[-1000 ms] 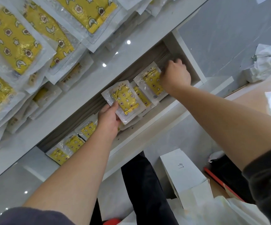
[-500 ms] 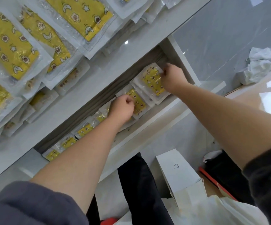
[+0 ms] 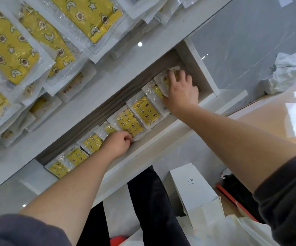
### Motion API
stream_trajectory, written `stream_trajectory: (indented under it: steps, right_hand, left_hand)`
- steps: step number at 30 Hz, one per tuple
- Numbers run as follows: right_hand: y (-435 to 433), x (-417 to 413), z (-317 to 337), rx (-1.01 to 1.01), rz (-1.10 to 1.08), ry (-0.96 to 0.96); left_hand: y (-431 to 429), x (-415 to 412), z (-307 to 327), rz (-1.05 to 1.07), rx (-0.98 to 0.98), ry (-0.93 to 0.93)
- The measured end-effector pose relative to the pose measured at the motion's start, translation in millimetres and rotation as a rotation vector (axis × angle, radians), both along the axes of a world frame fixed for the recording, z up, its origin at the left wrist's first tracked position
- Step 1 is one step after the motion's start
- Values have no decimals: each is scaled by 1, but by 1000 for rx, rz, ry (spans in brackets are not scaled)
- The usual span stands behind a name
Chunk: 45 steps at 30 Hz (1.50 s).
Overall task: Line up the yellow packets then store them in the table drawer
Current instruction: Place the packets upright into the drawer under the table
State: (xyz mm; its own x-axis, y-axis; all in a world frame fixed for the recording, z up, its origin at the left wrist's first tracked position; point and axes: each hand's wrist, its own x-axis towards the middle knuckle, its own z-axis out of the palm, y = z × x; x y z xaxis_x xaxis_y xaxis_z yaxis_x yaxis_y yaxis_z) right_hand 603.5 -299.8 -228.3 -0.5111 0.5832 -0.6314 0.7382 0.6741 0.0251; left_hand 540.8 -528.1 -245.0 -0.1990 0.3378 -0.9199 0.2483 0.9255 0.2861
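Pinching a packet point(image 3: 128, 124) in the drawer point(image 3: 199, 68), left grip point(image 3: 118, 146) is curled; right grip point(image 3: 181, 90) presses the end packet point(image 3: 161, 82), fingers point(image 3: 171, 76) straight.

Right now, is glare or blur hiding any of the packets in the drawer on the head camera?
Head view: the drawer lies in even shade, no glare, and the drawer packets read sharp, though the right hand partly covers the far-end one. Head view: light spots glint on the glossy tabletop and the table packets shine. Head view: wide-angle tilt slants the table edge.

glossy clear plastic packets point(image 3: 144, 110), smooth glossy table point(image 3: 97, 86), matt drawer point(image 3: 161, 137)
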Motion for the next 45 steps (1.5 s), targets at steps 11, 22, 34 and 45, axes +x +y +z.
stream_trajectory:
  steps: [11,22,34,45]
  right_hand:
    - [13,8,-2,6,19,-49]
    - [3,14,12,-55,-53,-31]
    - [-29,-26,7,-197,384,-30]
    - [-96,-36,80,-259,70,109]
  left_hand:
    - [17,-1,7,-130,37,217]
    - [10,-19,26,-45,34,236]
    - [3,-44,22,-9,95,87]
    - [-31,-55,129,54,214,12]
